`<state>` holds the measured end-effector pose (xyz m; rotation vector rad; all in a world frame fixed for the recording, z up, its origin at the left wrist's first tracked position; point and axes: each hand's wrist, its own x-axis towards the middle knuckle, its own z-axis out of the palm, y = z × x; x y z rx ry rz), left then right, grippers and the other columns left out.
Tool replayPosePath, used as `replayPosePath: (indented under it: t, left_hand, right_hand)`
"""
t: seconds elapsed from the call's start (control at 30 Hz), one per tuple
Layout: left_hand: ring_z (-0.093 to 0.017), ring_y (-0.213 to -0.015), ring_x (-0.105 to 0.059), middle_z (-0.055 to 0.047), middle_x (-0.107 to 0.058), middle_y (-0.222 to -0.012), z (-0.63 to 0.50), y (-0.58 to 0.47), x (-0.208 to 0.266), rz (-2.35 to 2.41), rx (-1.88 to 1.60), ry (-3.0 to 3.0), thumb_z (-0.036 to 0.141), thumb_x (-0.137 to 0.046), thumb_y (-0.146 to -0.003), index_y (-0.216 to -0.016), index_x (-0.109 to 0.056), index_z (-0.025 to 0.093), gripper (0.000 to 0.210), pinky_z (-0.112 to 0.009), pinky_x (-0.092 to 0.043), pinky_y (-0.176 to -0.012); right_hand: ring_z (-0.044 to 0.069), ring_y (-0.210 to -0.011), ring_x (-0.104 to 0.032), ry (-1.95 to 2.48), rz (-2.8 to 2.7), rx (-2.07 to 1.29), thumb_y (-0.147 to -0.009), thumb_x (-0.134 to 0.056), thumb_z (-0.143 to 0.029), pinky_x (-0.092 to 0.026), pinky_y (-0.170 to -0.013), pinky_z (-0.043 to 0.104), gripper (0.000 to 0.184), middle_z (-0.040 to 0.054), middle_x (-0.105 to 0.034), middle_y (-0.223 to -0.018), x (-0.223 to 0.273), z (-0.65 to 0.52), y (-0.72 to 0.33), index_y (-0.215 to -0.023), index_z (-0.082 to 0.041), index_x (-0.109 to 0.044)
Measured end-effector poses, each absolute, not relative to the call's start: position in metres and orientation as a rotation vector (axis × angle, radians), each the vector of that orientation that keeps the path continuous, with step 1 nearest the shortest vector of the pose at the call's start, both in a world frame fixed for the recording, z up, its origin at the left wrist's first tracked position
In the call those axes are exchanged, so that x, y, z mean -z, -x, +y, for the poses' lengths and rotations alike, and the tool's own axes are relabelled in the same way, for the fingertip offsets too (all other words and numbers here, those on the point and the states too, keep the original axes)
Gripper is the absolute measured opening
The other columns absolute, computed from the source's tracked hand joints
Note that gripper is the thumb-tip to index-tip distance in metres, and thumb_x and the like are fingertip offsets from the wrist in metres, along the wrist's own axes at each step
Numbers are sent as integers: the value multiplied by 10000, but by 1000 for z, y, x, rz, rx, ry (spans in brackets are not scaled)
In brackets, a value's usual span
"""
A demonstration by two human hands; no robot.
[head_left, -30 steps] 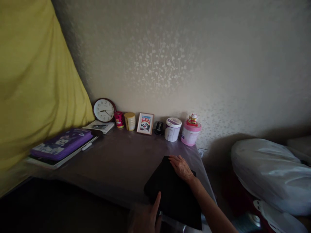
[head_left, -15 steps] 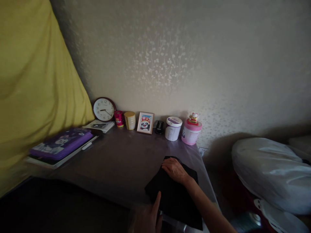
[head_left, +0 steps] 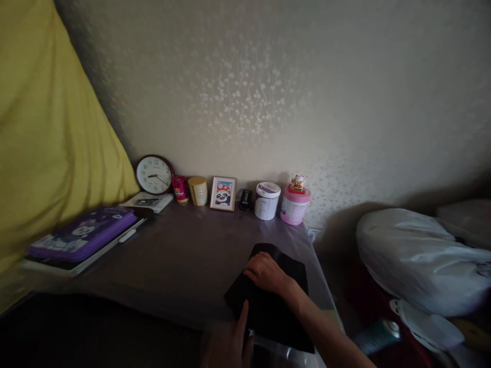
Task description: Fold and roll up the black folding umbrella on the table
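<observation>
Black cloth (head_left: 272, 317): long axis slanting, far-left to near-right.

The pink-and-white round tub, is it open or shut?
Shut: a pink lid covers the tub, with a red-and-white figurine on top.

Operator: Which markings are legible?

Technician: The clock (head_left: 154, 175) has a numbered dial. Read 12 at the top, 9 at the left and 6 at the bottom.

Operator: Indicated time?

Technician: The short pointer (head_left: 152, 176) lies between 8 and 9; the long pointer (head_left: 162, 180) is directed near 4. The small print below the 12 is illegible.

Operator: Container labels?

Technician: The magenta can (head_left: 180, 189) bears yellowish lettering, too small to read. The white tub (head_left: 266, 207) carries purple lid print and side print, both illegible. The print on the pink tub (head_left: 294, 210) is likewise unreadable.
</observation>
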<state>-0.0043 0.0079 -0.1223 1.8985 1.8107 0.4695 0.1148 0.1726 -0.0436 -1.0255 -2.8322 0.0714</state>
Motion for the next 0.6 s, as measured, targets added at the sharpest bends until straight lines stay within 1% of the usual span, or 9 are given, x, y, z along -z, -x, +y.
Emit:
replayPosePath:
  t: [0.1, 0.2, 0.3, 0.37, 0.43, 0.5, 0.6]
  left_hand:
    - [-214, -1064, -571, -76, -585, -1263, 7, 5, 117, 1815, -461, -1876, 315, -331, -866, -1433, -178, 216, 595, -281, -426, -876]
    - [-220, -1039, -574, -78, -612, -1220, 7, 3, 113, 1870, -418, -1841, 325, -342, -859, -1429, -193, 225, 598, -299, -423, -868]
    - [-214, -1035, -577, -71, -619, -1210, 8, 2, 115, 1878, -388, -1811, 316, -329, -859, -1429, -185, 228, 594, -299, -425, -863]
    - [-213, -1063, -567, -69, -605, -1235, 8, 2, 117, 1868, -389, -1819, 308, -334, -853, -1431, -177, 221, 605, -296, -416, -886]
    - [-213, -1068, -568, -63, -603, -1240, 8, 3, 119, 1859, -383, -1821, 314, -328, -854, -1432, -170, 218, 607, -298, -412, -900]
    - [-210, -1046, -581, -63, -600, -1247, 8, 4, 119, 1843, -384, -1819, 317, -310, -862, -1433, -160, 208, 600, -298, -421, -894]
    - [-198, -1066, -575, -68, -576, -1279, 7, 4, 116, 1831, -411, -1829, 308, -317, -865, -1433, -163, 193, 599, -281, -419, -901]
  right_hand:
    - [175, -932, -604, 1023, -2811, -29, -910, -450, -307, -294, -995, 365, 268, 53, -696, -900, 54, 181, -116, -821, -188, -674]
    - [180, -945, -605, 1203, -2637, 24, -921, -426, -271, -343, -958, 345, 275, 62, -693, -941, 51, 206, -126, -843, -188, -676]
    - [201, -1013, -582, 1303, -2481, 57, -935, -386, -244, -379, -927, 344, 281, 99, -662, -1071, 43, 218, -137, -1002, -168, -647]
    - [183, -1059, -563, 1204, -2436, 29, -943, -374, -253, -373, -950, 324, 288, 90, -641, -1131, 44, 212, -142, -1076, -174, -617]
    - [164, -1093, -549, 1044, -2450, -26, -937, -399, -282, -361, -980, 312, 274, 63, -643, -1142, 51, 202, -143, -1077, -198, -619]
    - [175, -1128, -532, 985, -2486, -63, -924, -428, -287, -347, -1005, 345, 256, 52, -642, -1154, 60, 198, -144, -1059, -215, -633]
    - [202, -1101, -557, 1244, -2337, -102, -880, -485, -249, -373, -986, 363, 233, 59, -653, -1139, 66, 209, -153, -1042, -221, -650]
